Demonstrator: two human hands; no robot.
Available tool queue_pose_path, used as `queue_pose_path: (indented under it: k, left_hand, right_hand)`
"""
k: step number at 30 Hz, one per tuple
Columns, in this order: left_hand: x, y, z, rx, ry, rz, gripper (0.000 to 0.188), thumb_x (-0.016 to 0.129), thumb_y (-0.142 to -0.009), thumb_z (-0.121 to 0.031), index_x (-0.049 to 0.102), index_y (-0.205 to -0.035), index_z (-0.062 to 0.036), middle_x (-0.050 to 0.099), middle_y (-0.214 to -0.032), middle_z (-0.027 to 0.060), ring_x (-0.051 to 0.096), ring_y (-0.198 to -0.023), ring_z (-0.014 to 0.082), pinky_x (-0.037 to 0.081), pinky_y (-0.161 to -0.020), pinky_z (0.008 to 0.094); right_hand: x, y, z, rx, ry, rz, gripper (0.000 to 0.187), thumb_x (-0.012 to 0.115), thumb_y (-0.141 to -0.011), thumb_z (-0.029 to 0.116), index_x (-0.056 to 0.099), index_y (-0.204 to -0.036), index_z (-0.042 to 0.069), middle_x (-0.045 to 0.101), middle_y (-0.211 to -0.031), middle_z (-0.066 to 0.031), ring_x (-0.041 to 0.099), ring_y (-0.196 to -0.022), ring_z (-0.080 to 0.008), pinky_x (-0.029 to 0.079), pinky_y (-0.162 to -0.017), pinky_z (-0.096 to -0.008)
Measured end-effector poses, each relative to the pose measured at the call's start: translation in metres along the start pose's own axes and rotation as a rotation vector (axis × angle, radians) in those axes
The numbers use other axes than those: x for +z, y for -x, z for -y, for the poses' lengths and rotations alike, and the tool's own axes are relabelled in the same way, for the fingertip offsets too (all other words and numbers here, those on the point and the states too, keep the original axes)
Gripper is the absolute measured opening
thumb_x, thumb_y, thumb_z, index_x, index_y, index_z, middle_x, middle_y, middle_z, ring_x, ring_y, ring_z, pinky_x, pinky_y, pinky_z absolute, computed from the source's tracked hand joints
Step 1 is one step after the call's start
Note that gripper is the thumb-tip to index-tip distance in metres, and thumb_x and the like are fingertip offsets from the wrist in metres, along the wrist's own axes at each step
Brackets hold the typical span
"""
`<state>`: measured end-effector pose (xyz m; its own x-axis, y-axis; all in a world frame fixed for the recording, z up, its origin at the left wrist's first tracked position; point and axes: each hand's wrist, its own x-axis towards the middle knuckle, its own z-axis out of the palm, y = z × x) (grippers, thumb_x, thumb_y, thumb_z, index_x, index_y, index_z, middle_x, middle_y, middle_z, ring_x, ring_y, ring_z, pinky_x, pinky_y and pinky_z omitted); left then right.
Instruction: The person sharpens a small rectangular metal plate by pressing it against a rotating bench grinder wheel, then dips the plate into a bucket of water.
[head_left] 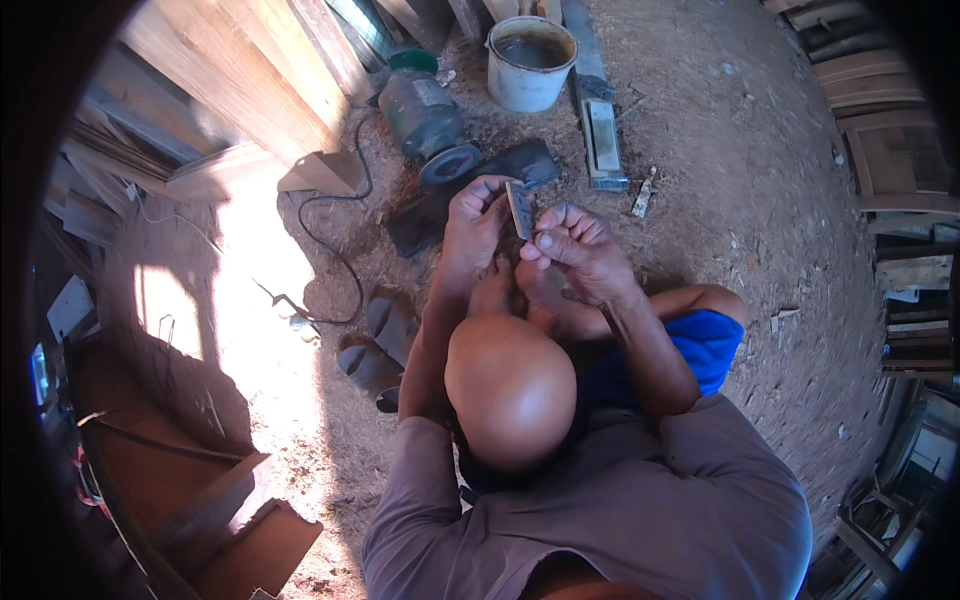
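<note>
The left hand (474, 226) and right hand (588, 252) both grip a small flat plate (519, 209); beyond, a white bucket (525, 90) contains murky liquid (530, 52).

I can't read any words or numbers, on the grinder (420, 115) or the bucket (522, 88) beside it.

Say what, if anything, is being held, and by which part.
A small flat piece: its upper end in the left hand, its lower end in the right hand.
</note>
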<state>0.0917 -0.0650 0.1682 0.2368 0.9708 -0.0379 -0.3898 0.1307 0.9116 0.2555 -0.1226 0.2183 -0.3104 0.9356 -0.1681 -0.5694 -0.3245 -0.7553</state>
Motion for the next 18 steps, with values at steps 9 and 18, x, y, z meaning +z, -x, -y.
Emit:
queue_pose_path:
  k: [9,18]
  left_hand:
    - [0.011,0.002,0.016,-0.083,-0.013,0.008,0.012,0.059,-0.094,-0.011,0.062,-0.095,0.0005,0.065,-0.082,0.0024,0.059,-0.073,0.0065,0.049,-0.067,0.0226]
    - [0.016,0.006,0.012,-0.124,-0.066,0.001,0.009,0.060,-0.093,-0.009,0.063,-0.095,-0.0008,0.063,-0.083,0.0001,0.056,-0.073,0.0052,0.047,-0.067,0.0214]
  right_hand:
    - [-0.014,0.007,-0.004,-0.034,-0.048,-0.080,0.009,0.063,-0.091,0.009,0.059,-0.097,0.004,0.068,-0.084,-0.0089,0.062,-0.069,-0.0106,0.051,-0.066,-0.0217]
    - [-0.018,0.006,-0.008,-0.049,-0.051,-0.116,0.007,0.061,-0.093,0.010,0.060,-0.096,0.004,0.069,-0.084,-0.0088,0.062,-0.068,-0.0105,0.050,-0.065,-0.0220]
